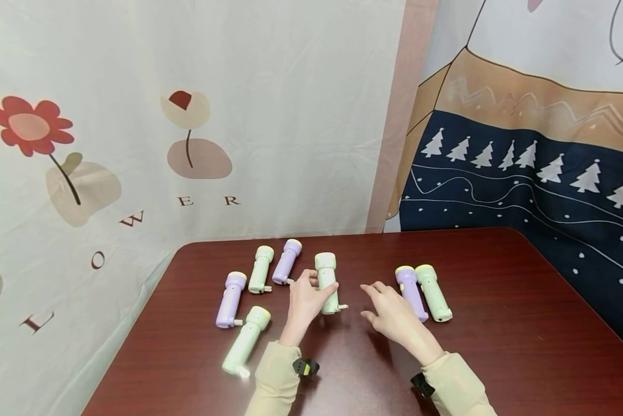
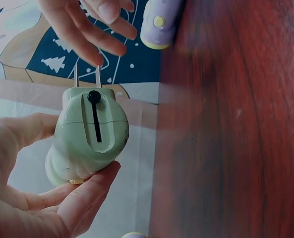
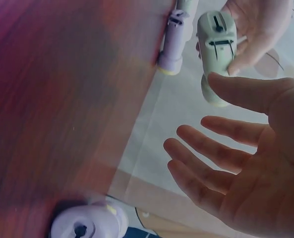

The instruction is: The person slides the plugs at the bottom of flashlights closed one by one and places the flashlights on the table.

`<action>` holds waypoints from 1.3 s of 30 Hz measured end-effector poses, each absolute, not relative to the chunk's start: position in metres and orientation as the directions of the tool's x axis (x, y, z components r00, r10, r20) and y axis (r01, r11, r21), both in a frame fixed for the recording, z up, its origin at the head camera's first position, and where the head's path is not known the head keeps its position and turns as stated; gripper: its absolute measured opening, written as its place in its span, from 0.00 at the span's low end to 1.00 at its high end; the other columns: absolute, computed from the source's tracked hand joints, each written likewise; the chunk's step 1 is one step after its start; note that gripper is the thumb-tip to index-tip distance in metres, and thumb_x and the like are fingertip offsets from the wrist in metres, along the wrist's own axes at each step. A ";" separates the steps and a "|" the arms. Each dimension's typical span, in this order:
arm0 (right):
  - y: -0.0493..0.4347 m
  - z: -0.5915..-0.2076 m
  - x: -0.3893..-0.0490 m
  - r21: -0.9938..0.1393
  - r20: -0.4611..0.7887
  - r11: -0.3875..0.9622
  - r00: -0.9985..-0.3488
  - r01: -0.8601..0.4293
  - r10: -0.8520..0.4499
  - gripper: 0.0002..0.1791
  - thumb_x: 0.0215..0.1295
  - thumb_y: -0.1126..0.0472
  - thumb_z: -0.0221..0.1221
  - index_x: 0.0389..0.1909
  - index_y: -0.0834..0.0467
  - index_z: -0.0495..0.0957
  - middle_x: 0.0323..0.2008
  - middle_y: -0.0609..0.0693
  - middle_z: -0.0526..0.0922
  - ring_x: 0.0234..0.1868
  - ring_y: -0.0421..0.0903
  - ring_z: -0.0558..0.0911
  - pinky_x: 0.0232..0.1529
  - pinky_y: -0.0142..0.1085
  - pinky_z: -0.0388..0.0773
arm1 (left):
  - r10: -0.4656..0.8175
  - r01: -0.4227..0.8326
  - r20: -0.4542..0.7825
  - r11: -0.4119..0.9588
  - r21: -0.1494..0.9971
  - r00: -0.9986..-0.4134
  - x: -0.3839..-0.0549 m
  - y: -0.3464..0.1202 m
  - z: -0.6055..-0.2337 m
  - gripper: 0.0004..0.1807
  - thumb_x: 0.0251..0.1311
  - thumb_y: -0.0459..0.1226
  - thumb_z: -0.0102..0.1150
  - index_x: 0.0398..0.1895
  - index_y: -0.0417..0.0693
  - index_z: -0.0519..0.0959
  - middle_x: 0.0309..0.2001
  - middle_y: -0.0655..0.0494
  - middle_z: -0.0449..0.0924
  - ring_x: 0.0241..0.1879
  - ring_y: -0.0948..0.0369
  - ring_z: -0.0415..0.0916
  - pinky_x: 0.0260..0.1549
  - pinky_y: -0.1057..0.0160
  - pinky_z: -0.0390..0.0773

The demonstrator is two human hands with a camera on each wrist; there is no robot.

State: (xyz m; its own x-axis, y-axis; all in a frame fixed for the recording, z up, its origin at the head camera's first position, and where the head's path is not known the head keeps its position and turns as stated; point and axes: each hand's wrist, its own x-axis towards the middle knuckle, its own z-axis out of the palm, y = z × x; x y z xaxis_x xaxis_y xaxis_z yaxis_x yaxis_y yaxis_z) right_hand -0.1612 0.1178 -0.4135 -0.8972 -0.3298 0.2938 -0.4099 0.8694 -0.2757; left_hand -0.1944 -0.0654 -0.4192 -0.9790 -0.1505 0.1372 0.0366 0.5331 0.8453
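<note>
The green flashlight (image 1: 327, 284) is in my left hand (image 1: 303, 305), over the middle of the table (image 1: 524, 346), seemingly a little clear of its top, with its wide head toward the far edge. I grip it by the sides, thumb on one and fingers curled on the other, which I think leaves its tail free; there the two metal prongs (image 2: 98, 78) stand out toward my right hand (image 1: 392, 316). That hand is empty, fingers loosely spread and thumb well apart, near the prongs; I take it to be apart from them. Just beyond it, toward the right edge, a purple flashlight (image 1: 410, 292) and a second green one (image 1: 433, 293) lie side by side, no prongs showing, perhaps grouped for that reason. Toward the left edge lie four with prongs out: one purple (image 1: 230, 300) nearest that edge, one green (image 1: 261, 270) and another purple (image 1: 287, 262) up by the far edge, and a green one (image 1: 246, 340) closest to me. A flower-printed curtain (image 1: 301, 115) hangs behind the far edge.
</note>
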 end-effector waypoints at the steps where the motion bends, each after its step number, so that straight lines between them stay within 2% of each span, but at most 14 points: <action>1: 0.117 -0.414 -0.161 -0.274 0.291 0.871 -0.898 -0.409 -0.330 0.28 0.49 0.60 0.70 0.54 0.62 0.76 0.43 0.54 0.81 0.43 0.53 0.81 0.39 0.45 0.79 | -0.150 0.039 0.139 0.531 0.846 -0.979 -0.194 -0.065 -0.420 0.25 0.44 0.42 0.72 0.42 0.37 0.76 0.35 0.42 0.84 0.33 0.53 0.84 0.34 0.58 0.79; 17: 0.105 -0.419 -0.157 -0.340 0.285 0.841 -0.898 -0.421 -0.334 0.29 0.51 0.58 0.69 0.55 0.61 0.75 0.43 0.52 0.81 0.44 0.50 0.81 0.40 0.43 0.78 | -0.157 0.063 0.165 0.509 0.858 -0.974 -0.194 -0.055 -0.423 0.24 0.44 0.43 0.71 0.40 0.38 0.76 0.34 0.44 0.84 0.32 0.54 0.85 0.33 0.59 0.80; 32: 0.101 -0.425 -0.157 -0.312 0.339 0.835 -0.874 -0.453 -0.348 0.26 0.51 0.57 0.70 0.52 0.59 0.77 0.41 0.50 0.82 0.40 0.46 0.80 0.34 0.39 0.77 | -0.150 0.085 0.179 0.485 0.870 -0.972 -0.192 -0.048 -0.423 0.23 0.44 0.44 0.71 0.40 0.39 0.76 0.33 0.44 0.84 0.31 0.55 0.85 0.33 0.60 0.80; 39: 0.100 -0.426 -0.157 -0.307 0.378 0.830 -0.860 -0.467 -0.344 0.23 0.51 0.57 0.70 0.48 0.60 0.78 0.40 0.50 0.82 0.40 0.47 0.80 0.36 0.40 0.77 | -0.163 0.061 0.161 0.493 0.868 -0.973 -0.191 -0.047 -0.423 0.23 0.45 0.45 0.71 0.40 0.40 0.76 0.33 0.45 0.84 0.31 0.56 0.84 0.32 0.61 0.79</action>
